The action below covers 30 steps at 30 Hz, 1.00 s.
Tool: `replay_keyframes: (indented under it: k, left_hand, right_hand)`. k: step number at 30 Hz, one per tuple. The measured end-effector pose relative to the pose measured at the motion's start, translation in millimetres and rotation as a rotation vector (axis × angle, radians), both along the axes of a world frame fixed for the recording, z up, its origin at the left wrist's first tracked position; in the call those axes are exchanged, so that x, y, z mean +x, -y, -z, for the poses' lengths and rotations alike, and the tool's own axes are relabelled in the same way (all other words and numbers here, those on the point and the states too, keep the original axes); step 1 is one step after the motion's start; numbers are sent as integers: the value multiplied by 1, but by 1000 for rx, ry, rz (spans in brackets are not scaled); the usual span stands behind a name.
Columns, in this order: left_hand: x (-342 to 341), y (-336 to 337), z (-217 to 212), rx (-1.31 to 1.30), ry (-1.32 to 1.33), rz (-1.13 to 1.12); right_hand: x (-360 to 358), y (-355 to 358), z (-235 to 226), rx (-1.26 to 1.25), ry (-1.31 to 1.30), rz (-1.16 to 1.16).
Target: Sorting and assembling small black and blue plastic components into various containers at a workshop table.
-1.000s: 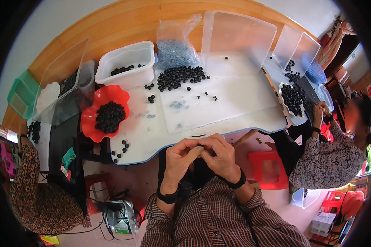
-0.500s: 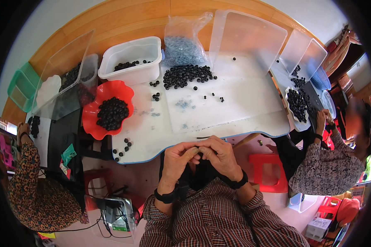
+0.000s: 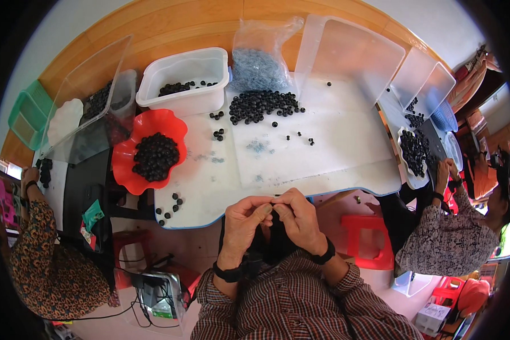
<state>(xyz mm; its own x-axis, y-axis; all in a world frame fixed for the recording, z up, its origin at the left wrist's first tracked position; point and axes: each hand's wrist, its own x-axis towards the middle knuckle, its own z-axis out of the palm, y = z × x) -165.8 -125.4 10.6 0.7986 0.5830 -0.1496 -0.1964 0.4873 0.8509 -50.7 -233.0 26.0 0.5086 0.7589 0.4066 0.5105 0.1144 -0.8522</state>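
Note:
In front of the white table's near edge, my left hand point(image 3: 242, 224) and my right hand point(image 3: 300, 222) meet with thumbs and forefingers pinched together. A dark bit shows at the fingertips, but the fingers cover most of it and its kind cannot be made out. Beyond them, a heap of small round black pieces point(image 3: 263, 106) lies on the table point(image 3: 317, 161), with a few loose ones nearer me. To the left, a red wavy-rimmed bowl point(image 3: 177, 127) holds many more such pieces. Several loose pieces point(image 3: 175, 201) lie by the table's left front corner.
A white tub point(image 3: 181, 103) with black pieces stands at the back left, beside a clear bag point(image 3: 259, 69) of bluish bits. Clear plastic bins point(image 3: 351, 62) stand at the back right. One person point(image 3: 56, 260) sits at left, another point(image 3: 445, 238) at right. A red stool point(image 3: 368, 241) stands near my right.
My hands stay pinched together in nearly the same place. The dark round thing that showed between my thumbs is now mostly hidden. The view has shifted slightly.

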Motion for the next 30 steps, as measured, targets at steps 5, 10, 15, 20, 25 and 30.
replay_keyframes:
  k: [5, 10, 15, 20, 25, 30]
  left_hand:
    - [-3, -21, 10, 131, -143, -164]
    - [0, -36, 22, 525, -396, -309]
    - [9, -47, 29, 997, -443, -417]
    - [14, -50, 26, 1120, -519, -420]
    - [13, -50, 22, 1149, -572, -422]
    - [14, -50, 27, 1091, -528, -483]
  right_hand:
    - [21, -27, 6, -108, -100, 78]
    - [36, -65, 22, -98, 153, 198]
    - [41, -82, 37, -307, 370, 267]
    - [41, -90, 37, -365, 409, 286]
    - [42, -93, 32, -397, 397, 288]
    - [44, -94, 26, -470, 336, 250]
